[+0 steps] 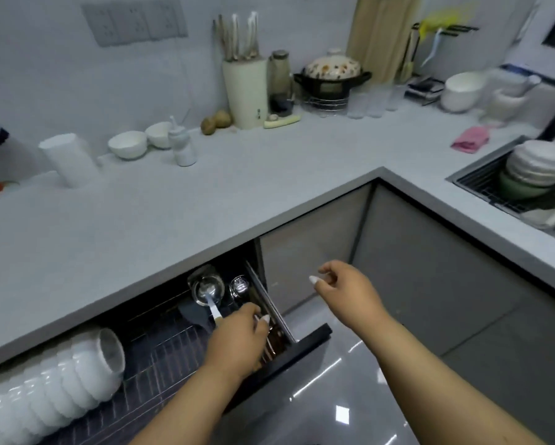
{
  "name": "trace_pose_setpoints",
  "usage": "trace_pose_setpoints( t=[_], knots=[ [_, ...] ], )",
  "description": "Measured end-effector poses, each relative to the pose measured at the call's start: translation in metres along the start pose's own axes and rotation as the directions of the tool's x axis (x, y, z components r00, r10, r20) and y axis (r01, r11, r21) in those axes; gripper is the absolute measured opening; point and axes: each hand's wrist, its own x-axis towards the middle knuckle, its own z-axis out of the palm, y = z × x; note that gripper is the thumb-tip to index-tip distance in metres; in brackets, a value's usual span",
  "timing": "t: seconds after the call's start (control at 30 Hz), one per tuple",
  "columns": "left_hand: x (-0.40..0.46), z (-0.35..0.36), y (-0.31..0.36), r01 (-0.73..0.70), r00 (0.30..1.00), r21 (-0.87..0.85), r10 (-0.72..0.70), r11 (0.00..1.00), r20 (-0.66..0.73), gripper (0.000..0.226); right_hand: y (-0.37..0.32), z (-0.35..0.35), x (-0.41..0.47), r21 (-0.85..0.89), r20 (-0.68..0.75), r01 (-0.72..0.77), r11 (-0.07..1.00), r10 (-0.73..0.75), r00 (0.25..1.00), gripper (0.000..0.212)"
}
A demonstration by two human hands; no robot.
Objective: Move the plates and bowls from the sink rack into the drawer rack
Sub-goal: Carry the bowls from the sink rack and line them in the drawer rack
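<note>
The drawer rack (160, 345) stands pulled out under the counter, and a row of white bowls (60, 387) lies on its side in the rack's left part. My left hand (237, 342) reaches down into the drawer's narrow right compartment, fingers curled around brown chopsticks (271, 345). My right hand (343, 287) hovers above the floor to the right of the drawer, fingers loosely apart and holding nothing. At the far right, the sink rack (481, 187) holds stacked white bowls and plates (539, 165) over a green bowl (517, 187).
A ladle (207, 292) and a metal cup (239, 285) lie at the drawer's back. On the counter are two white bowls (141, 142), a knife block (245, 91), a clay pot (332, 75), a large white bowl (462, 91) and a pink cloth (470, 139).
</note>
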Motion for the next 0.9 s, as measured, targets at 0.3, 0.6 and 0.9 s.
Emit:
trace_pose_setpoints(
  t=[0.3,0.6,0.9],
  knots=[
    [0.05,0.088,0.153,-0.183,0.981,0.025,0.181,0.983,0.066,0.027,0.112,-0.131,0.022,0.028,-0.188,-0.085,0.996,0.089,0.978,0.028],
    [0.081,0.156,0.266,-0.335,0.936,0.023,0.33,0.942,0.121,0.022,0.199,-0.222,0.026,0.122,-0.288,-0.219,0.968,0.246,0.926,0.026],
    [0.14,0.198,0.333,-0.478,0.874,-0.017,0.478,0.878,0.09,0.045,0.25,-0.269,0.042,0.159,-0.366,-0.337,0.928,0.372,0.853,0.026]
  ],
)
